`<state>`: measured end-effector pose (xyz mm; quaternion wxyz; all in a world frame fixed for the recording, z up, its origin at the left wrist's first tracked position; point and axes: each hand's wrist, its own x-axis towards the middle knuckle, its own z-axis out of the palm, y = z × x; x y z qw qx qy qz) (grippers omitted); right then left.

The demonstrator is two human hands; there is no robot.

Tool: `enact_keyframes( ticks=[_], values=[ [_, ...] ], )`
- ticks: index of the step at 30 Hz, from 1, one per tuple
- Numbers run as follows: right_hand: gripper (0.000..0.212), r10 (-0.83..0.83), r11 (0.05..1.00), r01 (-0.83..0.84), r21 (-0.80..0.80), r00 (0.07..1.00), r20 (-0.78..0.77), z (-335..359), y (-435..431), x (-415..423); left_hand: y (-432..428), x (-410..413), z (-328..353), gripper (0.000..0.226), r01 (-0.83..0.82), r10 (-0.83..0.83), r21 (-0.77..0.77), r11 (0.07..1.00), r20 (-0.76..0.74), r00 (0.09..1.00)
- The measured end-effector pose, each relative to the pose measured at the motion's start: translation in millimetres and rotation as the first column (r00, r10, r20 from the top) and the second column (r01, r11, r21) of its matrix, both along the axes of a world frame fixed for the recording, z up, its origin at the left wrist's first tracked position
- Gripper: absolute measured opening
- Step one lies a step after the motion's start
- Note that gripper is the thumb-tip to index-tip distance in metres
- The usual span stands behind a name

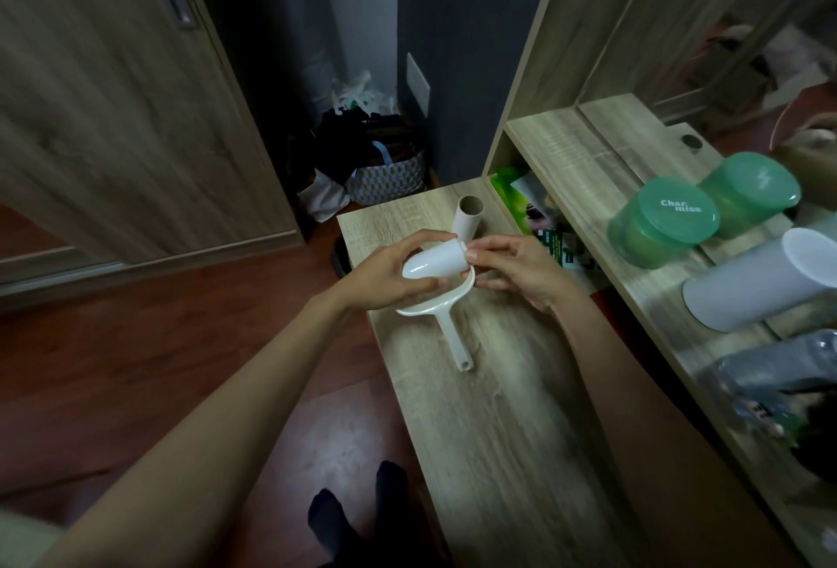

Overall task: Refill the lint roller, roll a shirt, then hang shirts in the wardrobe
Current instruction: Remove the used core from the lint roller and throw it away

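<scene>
My left hand (385,271) grips a white lint roller refill (434,261) above the wooden table (493,422). At the roll's right end, the fingers of my right hand (512,268) pinch it. Just below the roll lies the white lint roller handle (454,334), its frame partly hidden under my hands and its grip pointing toward me. An empty brown cardboard core (469,216) lies on the table just beyond my hands. No shirts are in view.
A wardrobe door (117,114) stands at the left. Bags (385,169) fill the corner behind the table. On the raised shelf (589,169) at the right are green lidded containers (663,223), a white cylinder (761,282) and a mirror (724,24).
</scene>
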<state>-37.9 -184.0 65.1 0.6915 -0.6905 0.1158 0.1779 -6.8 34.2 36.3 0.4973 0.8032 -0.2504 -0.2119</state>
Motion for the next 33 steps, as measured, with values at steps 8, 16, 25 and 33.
enact_keyframes(
  ticks=[8,16,25,33],
  values=[
    [0.012,0.011,0.999,-0.008,-0.04,0.999,0.054,4,1,-3,2,-1,8,0.058,0.04,-0.04,-0.018,0.999,0.009,0.999],
    [0.008,0.097,0.977,-0.088,-0.194,0.995,0.036,7,3,-1,-3,-4,3,0.054,0.05,-0.051,-0.031,0.998,-0.047,0.998],
    [0.014,0.086,0.996,-0.086,-0.024,0.996,-0.006,-11,4,-6,-2,-5,2,0.05,0.05,-0.052,-0.024,0.998,-0.088,0.995],
    [0.016,-0.015,0.999,0.017,0.041,0.998,-0.057,-26,4,-7,-18,-15,-18,0.047,-0.115,0.09,-0.07,0.991,-0.292,0.952]
  ],
)
